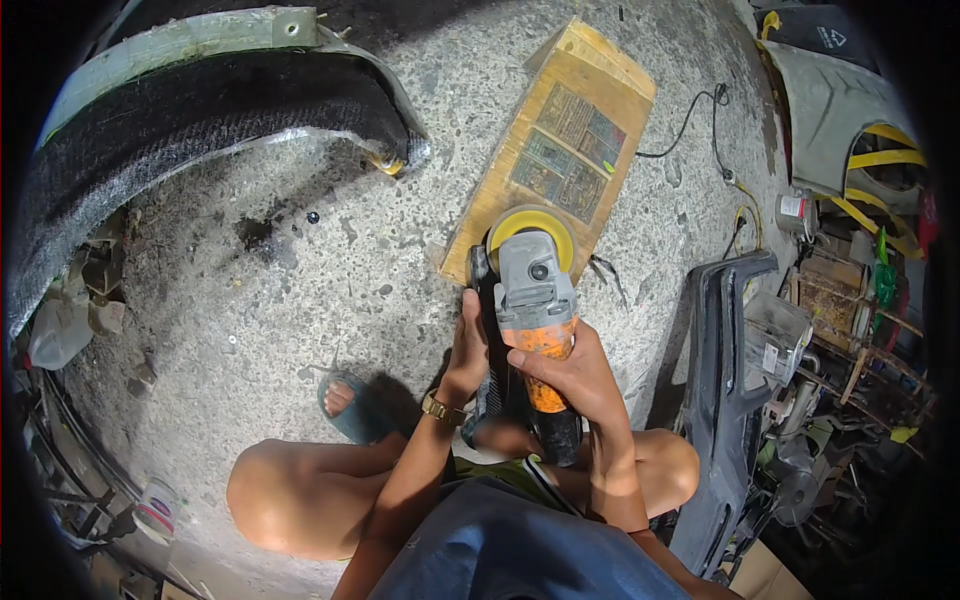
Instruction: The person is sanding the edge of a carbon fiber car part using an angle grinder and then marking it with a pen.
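My right hand (583, 375) is wrapped round the orange body of an angle grinder (537, 285) with a grey head. Its yellow disc (566, 236) is over the near end of a low wooden bench (600, 75). Just left of the grinder, a long, narrow black part (491, 392) runs from the bench end back towards my lap. My left hand (468, 350) is closed on this part, thumb up along its left side. The grinder hides some of the part, and whether the disc touches it I cannot tell.
A large curved panel (190, 110), dark inside, lies at the upper left. Black moulded trim (725, 400) stretches along my right side, beside a cluttered pile with a clear plastic box (775, 335). A black cable (690, 125) crosses the speckled concrete floor (330, 260) beyond the bench.
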`<state>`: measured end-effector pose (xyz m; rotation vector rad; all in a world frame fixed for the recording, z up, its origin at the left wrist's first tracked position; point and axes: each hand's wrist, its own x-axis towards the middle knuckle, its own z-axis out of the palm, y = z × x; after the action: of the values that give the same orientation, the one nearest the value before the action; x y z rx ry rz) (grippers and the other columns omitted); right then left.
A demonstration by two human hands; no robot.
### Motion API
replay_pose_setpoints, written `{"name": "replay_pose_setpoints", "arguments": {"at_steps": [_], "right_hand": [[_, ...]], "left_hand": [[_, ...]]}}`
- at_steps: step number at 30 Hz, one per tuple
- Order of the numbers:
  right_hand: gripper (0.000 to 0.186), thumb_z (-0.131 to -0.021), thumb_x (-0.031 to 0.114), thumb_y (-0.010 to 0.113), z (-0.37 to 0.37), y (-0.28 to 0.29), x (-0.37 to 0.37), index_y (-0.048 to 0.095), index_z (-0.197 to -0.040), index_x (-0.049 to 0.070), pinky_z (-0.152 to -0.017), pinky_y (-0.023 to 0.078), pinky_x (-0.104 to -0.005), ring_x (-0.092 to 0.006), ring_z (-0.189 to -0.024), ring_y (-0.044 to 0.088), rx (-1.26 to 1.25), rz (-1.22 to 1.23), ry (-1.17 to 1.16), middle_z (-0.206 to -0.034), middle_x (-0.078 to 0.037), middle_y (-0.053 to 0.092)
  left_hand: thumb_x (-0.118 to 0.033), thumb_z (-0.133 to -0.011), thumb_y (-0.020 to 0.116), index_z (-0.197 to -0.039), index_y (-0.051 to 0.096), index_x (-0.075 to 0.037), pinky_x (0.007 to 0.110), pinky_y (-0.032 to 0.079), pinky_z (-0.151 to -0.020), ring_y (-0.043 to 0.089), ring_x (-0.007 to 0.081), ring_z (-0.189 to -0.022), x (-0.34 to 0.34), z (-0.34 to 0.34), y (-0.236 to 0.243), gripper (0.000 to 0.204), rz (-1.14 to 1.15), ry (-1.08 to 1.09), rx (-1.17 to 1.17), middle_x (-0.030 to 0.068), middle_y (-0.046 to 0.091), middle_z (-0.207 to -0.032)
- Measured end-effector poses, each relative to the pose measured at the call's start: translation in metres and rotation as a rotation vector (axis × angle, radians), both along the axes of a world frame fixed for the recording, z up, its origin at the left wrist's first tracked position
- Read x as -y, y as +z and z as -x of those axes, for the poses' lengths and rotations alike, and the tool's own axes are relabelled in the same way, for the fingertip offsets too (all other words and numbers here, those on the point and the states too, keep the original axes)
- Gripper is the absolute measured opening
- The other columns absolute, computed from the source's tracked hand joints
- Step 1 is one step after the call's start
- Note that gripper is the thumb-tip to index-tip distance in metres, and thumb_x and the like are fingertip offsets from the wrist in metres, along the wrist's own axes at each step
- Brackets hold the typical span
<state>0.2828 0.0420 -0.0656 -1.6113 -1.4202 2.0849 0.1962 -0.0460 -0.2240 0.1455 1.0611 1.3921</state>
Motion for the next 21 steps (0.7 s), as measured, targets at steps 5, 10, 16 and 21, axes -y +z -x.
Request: {"name": "replay_pose_setpoints", "arguments": {"at_steps": [5, 10, 16, 21], "right_hand": [[0.045, -0.081, 0.01, 0.083, 0.001, -0.003, 0.0, 0.062, -0.119, -0.003, -0.086, 0.052, -0.0295, -0.0118, -0.094, 0.065, -0.009, -0.01, 0.0, -0.107, -0.006, 0.07], [0.045, -0.082, 0.011, 0.083, 0.003, -0.006, 0.002, 0.062, -0.119, -0.002, -0.086, 0.052, -0.0294, -0.0117, -0.094, 0.065, -0.009, 0.003, 0.017, -0.106, -0.006, 0.071], [0.044, -0.082, 0.01, 0.082, -0.002, -0.005, -0.001, 0.062, -0.119, -0.003, -0.084, 0.053, -0.0298, -0.0123, -0.093, 0.065, 0.007, 0.019, -0.001, -0.104, -0.007, 0.071], [0.046, -0.081, 0.01, 0.083, -0.002, 0.0, 0.0, 0.061, -0.119, -0.003, -0.084, 0.053, -0.0296, -0.0125, -0.093, 0.066, 0.026, -0.019, -0.003, -0.105, -0.007, 0.07]], "left_hand": [[-0.047, -0.106, 0.043, -0.131, 0.05, 0.005, 0.042, 0.049, -0.094, 0.064, 0.0375, -0.102, 0.0, -0.008, -0.005, 0.058, -0.109, 0.067, -0.64, 0.02, 0.067, -0.113], [-0.044, -0.105, 0.045, -0.131, 0.049, 0.005, 0.043, 0.048, -0.095, 0.063, 0.041, -0.104, 0.004, -0.014, -0.022, 0.056, -0.111, 0.072, -0.689, 0.0234, 0.066, -0.114], [-0.059, -0.106, 0.029, -0.136, 0.051, 0.004, 0.037, 0.049, -0.099, 0.064, 0.03, -0.108, -0.007, 0.003, 0.017, 0.073, 0.042, -0.034, -0.222, 0.0192, 0.066, -0.121], [-0.07, -0.102, 0.02, -0.134, 0.057, 0.002, 0.034, 0.049, -0.097, 0.063, 0.0191, -0.111, -0.009, 0.003, 0.018, 0.086, 0.157, 0.022, 0.049, 0.0122, 0.066, -0.123]]}}
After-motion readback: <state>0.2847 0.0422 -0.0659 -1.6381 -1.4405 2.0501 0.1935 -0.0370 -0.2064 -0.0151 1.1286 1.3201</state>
